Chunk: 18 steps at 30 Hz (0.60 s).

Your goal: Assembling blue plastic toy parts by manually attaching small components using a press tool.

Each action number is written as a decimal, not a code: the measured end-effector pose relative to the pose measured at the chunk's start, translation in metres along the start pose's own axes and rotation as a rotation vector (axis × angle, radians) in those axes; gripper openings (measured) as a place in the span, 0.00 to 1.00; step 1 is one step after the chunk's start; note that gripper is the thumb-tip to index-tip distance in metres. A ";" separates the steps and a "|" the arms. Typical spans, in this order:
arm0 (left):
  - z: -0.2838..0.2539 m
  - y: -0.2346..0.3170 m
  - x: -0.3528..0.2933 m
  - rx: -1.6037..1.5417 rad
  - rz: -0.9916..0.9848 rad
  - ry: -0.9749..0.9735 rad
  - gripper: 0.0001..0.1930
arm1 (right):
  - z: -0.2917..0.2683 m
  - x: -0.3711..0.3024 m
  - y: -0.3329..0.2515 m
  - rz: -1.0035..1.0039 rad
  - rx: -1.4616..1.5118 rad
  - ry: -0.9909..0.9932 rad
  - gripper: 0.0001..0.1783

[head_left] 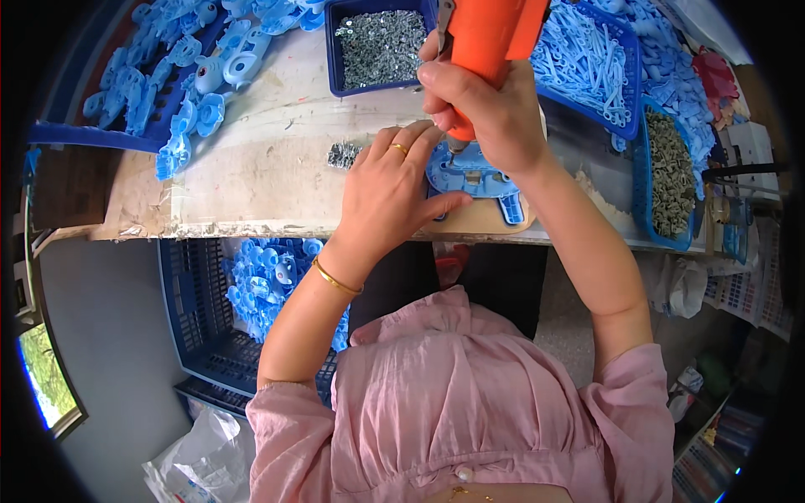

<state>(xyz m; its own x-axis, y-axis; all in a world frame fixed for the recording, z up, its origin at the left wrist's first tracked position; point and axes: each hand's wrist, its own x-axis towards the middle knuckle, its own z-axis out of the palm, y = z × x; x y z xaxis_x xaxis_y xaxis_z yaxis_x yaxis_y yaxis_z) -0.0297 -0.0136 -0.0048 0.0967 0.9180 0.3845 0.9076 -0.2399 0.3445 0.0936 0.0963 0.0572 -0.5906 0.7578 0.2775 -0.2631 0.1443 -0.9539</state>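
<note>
My right hand [495, 109] is wrapped round an orange power screwdriver [484, 42], held upright with its tip pointing down. Under the tip lies a light blue plastic toy shell [486, 183], its hollow inside facing up and a small metal piece [474, 178] in its middle. My left hand [390, 180] grips the shell's left end, fingertips at the far edge and thumb along the near edge. The shell rests on a tan board [524, 214]. Beside my left fingers sits a small heap of screws [343, 154].
Ahead stands a dark blue bin of small metal parts [379, 50]. Blue plastic shells [210, 75] pile at the left. To the right are a basket of thin blue pieces [583, 63] and a basket of small metallic pieces [668, 172]. Below the table's edge, a crate [197, 335] holds more shells.
</note>
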 end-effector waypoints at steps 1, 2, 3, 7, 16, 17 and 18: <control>0.002 0.000 0.000 -0.001 -0.002 -0.001 0.43 | -0.001 0.000 0.002 0.009 -0.005 0.004 0.15; 0.004 -0.001 -0.001 -0.010 0.007 0.018 0.42 | -0.001 0.000 0.003 0.011 -0.005 0.004 0.15; 0.006 -0.002 -0.001 -0.018 0.015 0.036 0.41 | -0.001 0.001 0.004 -0.005 -0.005 0.011 0.15; 0.012 -0.002 -0.002 -0.012 0.029 0.053 0.40 | 0.000 -0.002 0.008 -0.045 0.004 0.028 0.12; 0.014 0.000 0.000 -0.021 -0.014 0.032 0.37 | 0.003 -0.007 0.025 -0.170 -0.117 0.123 0.05; 0.014 0.000 0.000 -0.026 -0.013 0.049 0.37 | 0.002 -0.008 0.023 -0.126 -0.131 0.138 0.05; 0.013 0.001 0.000 -0.031 -0.011 0.067 0.36 | 0.002 -0.007 0.021 -0.132 -0.131 0.139 0.05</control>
<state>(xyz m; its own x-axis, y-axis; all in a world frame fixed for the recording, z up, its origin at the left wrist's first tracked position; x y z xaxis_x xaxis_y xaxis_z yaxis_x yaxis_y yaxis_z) -0.0237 -0.0092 -0.0158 0.0585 0.8977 0.4367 0.8953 -0.2407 0.3748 0.0907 0.0930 0.0355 -0.4446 0.8059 0.3910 -0.2241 0.3226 -0.9196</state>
